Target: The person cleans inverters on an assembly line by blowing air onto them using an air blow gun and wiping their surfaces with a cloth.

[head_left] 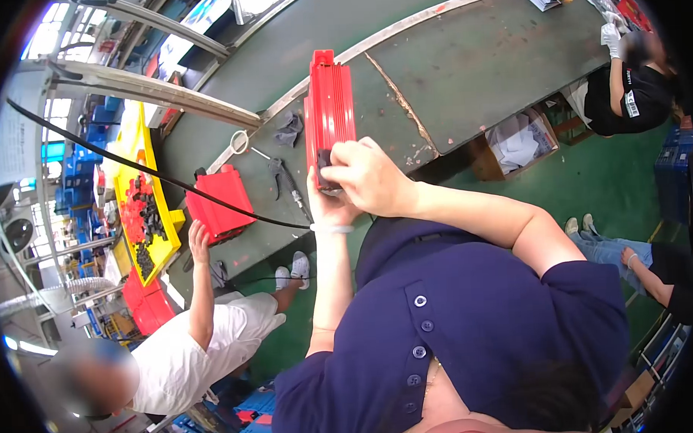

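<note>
A long red ribbed housing (332, 102) stretches away from me over the edge of the workbench. My left hand (332, 205) is closed around its near end from below, and part of that hand is hidden behind the housing. My right hand (372, 176) has its fingers bent and pressed together on a small black part (324, 159) at the same end. The exact shape of the black part is covered by my fingers. To the left, a tool with a dark lever handle (280, 177) and a grey cloth (288, 130) lie on the bench.
A second red housing (222, 199) stands on the bench beside a yellow tray (146, 116) of red and black parts. A co-worker in white (191, 352) reaches there. A black cable (162, 175) crosses the left side. An open carton (550, 137) holds papers under the green bench (494, 66).
</note>
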A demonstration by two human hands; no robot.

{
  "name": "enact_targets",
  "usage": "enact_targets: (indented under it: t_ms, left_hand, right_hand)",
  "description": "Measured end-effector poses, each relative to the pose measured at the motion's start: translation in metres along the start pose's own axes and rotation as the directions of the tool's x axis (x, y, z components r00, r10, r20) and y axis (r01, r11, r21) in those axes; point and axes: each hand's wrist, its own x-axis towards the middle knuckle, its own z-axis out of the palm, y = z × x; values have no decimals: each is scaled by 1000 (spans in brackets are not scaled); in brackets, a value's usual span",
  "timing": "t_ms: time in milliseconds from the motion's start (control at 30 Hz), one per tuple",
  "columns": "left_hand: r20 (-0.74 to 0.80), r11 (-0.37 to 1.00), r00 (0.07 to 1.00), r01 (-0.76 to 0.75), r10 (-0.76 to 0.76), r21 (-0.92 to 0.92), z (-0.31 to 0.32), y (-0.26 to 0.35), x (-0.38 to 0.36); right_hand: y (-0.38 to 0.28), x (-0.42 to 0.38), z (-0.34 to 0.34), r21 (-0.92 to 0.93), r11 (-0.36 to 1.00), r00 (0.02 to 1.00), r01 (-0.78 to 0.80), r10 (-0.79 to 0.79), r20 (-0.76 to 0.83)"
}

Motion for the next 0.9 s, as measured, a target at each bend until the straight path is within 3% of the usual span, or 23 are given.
enact_targets:
  t_ms: [33,167,267,300,400,433,467,667,767,900]
  left_hand:
    - [114,999,993,11,-5,-51,-6,4,4]
    - [24,998,999,-47,48,-46,-1,8,5]
    - [-138,988,990,-33,12,-150,11,7,1]
    - [-217,992,972,-103,84,-76,25,2,0]
    - [-196,988,975,-123,102,-96,39,-3,-3]
    - [-268,985,959,-130,95,-114,41,-1,-3]
    - [-276,982,960,-92,44,-164,43,0,-4]
    - [-259,979,964,-107,59,-176,42,-5,-7]
    - [-239,983,971,-63,20,-174,47,-8,-13]
    - [-254,985,967,-74,33,-153,51,-11,-15]
  right_hand:
    - [0,-3,3,2,1000,1000,25,-25,-4]
    - [13,7,-13,-132,972,974,196,-178,138]
    - [33,22,-28,-206,899,919,386,-355,172]
    - [39,27,-27,-174,889,905,423,-405,130]
    - [50,28,-31,47,962,947,269,-273,170]
    - [55,28,-32,164,969,964,186,-213,162]
    - [64,26,-34,114,981,974,159,-174,142]
    - [105,55,-36,-278,959,998,-49,33,-62]
    - [120,67,-29,-394,912,974,-112,22,-227]
    - [114,67,-23,-480,871,971,-108,-12,-239]
